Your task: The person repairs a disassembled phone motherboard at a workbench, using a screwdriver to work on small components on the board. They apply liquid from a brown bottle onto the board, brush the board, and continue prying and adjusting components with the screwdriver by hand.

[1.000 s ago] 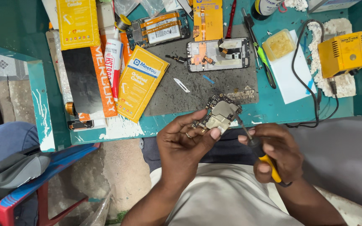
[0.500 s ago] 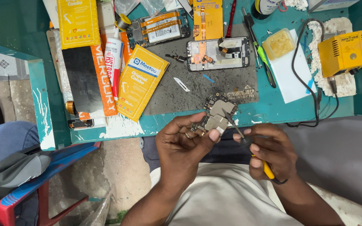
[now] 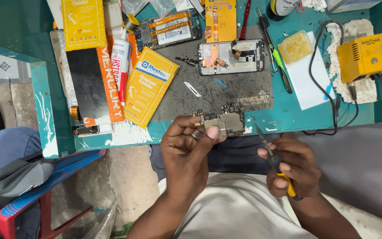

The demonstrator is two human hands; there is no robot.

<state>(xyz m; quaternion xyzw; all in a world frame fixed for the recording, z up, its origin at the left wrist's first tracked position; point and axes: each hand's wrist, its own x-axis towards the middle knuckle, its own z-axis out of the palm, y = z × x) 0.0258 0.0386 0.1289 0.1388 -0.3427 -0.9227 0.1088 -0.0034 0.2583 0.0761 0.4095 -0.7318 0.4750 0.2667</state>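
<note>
two opened phones (image 3: 169, 28), perhaps three yellow packets (image 3: 150, 86)

The left hand (image 3: 186, 152) is raised, its fingers (image 3: 211, 132) pinched shut; the right hand (image 3: 295, 170) sits lower beside it, curled in a closed grip.

The person's two arms entered from the near edge, both bare from the elbow down, with no sleeve, watch, ring or glove showing on either. The left hand (image 3: 186, 150) had short, pale, trimmed nails, the thumbnail showing plainest. The right hand (image 3: 290, 166) had the same short nails on its knuckled fingers. Across the lap between the forearms lay a white garment, smooth with soft folds. Farther up, toward the tabletop's edge, dark blue trousers showed over the thighs.
</note>
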